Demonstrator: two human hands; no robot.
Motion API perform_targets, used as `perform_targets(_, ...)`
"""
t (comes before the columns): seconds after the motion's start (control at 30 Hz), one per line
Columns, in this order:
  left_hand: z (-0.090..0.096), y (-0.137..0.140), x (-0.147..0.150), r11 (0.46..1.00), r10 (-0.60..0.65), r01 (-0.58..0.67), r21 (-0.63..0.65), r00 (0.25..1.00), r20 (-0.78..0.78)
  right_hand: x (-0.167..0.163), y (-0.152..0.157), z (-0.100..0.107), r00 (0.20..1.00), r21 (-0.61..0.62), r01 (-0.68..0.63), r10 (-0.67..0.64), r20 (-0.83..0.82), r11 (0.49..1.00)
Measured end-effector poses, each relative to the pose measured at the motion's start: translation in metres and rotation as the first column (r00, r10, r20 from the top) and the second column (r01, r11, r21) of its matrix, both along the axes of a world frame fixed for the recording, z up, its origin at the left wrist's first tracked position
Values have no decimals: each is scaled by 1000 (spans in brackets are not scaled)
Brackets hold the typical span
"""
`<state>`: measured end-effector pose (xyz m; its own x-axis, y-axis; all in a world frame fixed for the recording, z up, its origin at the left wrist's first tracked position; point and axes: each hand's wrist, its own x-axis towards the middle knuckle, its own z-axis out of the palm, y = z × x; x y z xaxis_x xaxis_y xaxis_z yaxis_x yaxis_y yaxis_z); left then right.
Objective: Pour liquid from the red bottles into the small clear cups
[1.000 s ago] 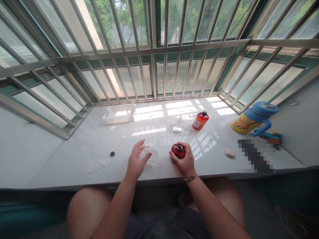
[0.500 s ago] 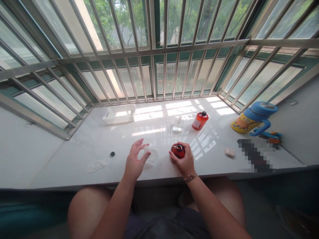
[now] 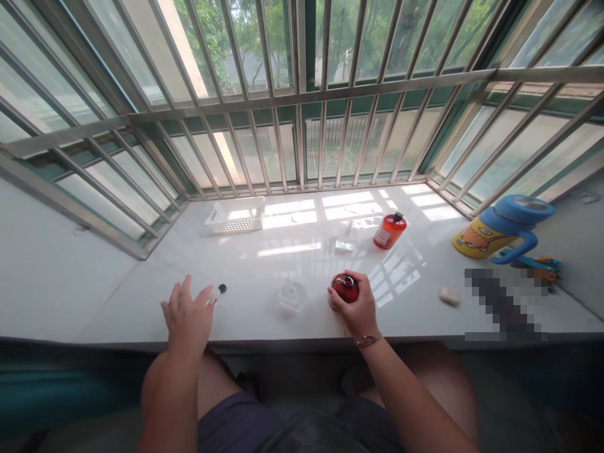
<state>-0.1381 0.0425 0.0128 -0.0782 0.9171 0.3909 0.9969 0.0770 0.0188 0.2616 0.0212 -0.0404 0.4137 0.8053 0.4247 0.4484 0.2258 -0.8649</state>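
Clasped around the sides of a red bottle (image 3: 343,290), the right hand (image 3: 359,309) has its thumb on the near side and its fingers on the far side. The bottle stands upright and uncapped on a white ledge (image 3: 250,267), its dark-rimmed mouth facing up. A bracelet (image 3: 369,340) circles the wrist just below this grip.

Left of the grip and near it, a clear container (image 3: 290,298) sits untouched on the ledge. Well to the left, the left hand (image 3: 187,318) is held with fingers fanned apart, its thumb close to a small black cap (image 3: 222,289). Something pale and translucent shows between thumb and cap; whether the hand holds it, I cannot tell.

Beyond the grip, straight ahead, is a small clear bottle (image 3: 345,241); just right of that, a second red bottle (image 3: 389,232) with a black top. Far to the left beyond the grip, a white basket (image 3: 236,220) lies near the barred window (image 3: 302,100). Well right of the grip is a pale lump (image 3: 448,295), and past it, farther back, a blue and yellow flask (image 3: 497,229) with a handle.
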Motion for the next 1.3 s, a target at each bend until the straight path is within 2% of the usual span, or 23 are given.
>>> perform_targets(0.13, -22, 4, -40, 970, 158, -168, -175, 985, -71, 0, 0, -1, 1000, 3, 10, -10, -1, 1000)
perform_targets(0.33, -31, 13, -52, 909, 177, -172, -380, 984, -24, -1, 0, -2, 1000, 3, 10, -10, -2, 1000)
perform_targets(0.47, -30, 13, -50, 900, 154, -128, -416, 988, 28, -1, 0, -1, 1000, 6, 9, -9, -7, 1000)
perform_targets(0.57, -30, 10, -45, 944, 88, -57, -325, 993, 80, -2, 0, -2, 1000, 7, 18, -17, -9, 1000)
perform_targets(0.67, -30, 5, -22, 986, -108, 127, -108, 980, 167, -3, 1, -3, 999, 9, 27, -27, -19, 1000)
perform_targets(0.77, -33, 0, 27, 938, -346, 336, 83, 902, 260, -8, 3, -5, 999, 18, 41, -41, -22, 999)
perform_targets(0.9, -47, -10, 103, 873, -482, 470, 134, 781, 397, -18, 8, -4, 999, 33, 39, -39, -9, 999)
perform_targets(0.97, -55, -13, 133, 865, -483, 484, 130, 737, 473, -21, 9, -3, 999, 38, 33, -32, -5, 999)
perform_targets(1.07, -64, -14, 163, 885, -428, 450, 117, 689, 585, -22, 10, -3, 1000, 37, 25, -24, -7, 999)
perform_targets(1.17, -66, -10, 177, 924, -341, 367, 105, 669, 661, -22, 9, -3, 1000, 35, 18, -18, -10, 999)
perform_targets(1.3, -58, -6, 180, 954, -234, 295, 45, 646, 726, -20, 8, -1, 1000, 33, 12, -12, -10, 999)
